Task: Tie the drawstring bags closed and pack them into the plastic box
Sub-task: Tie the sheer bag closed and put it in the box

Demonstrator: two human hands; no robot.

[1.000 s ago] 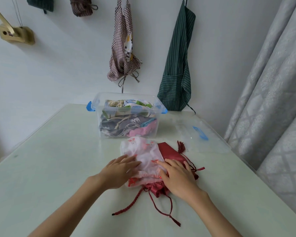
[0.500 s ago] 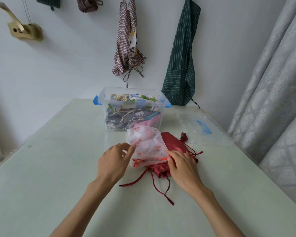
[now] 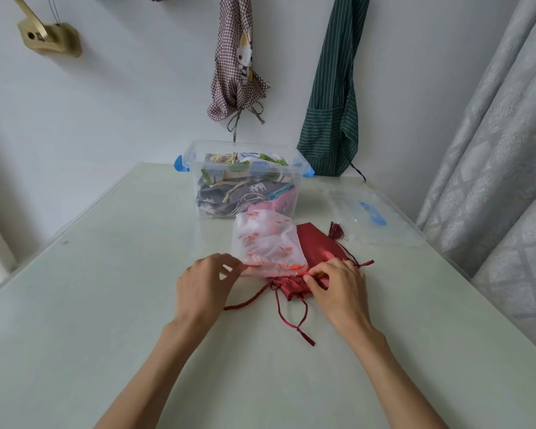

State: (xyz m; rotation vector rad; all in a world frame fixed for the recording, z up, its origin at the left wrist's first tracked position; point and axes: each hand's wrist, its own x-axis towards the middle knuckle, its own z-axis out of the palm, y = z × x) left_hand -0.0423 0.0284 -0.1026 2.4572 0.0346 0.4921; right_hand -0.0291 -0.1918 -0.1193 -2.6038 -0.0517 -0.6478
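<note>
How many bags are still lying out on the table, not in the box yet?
2. The white bag lies between both hands, its cords pinched. The red bag lies partly under it, to the right. Others already fill the plastic box; more could be hidden there.

Count, head view: two hands, left hand and right hand. Two drawstring bags on the table: one sheer white bag, one red bag. One plastic box, several bags inside, number unclear. One lid. Two aprons on the wall: checked, green striped.
</note>
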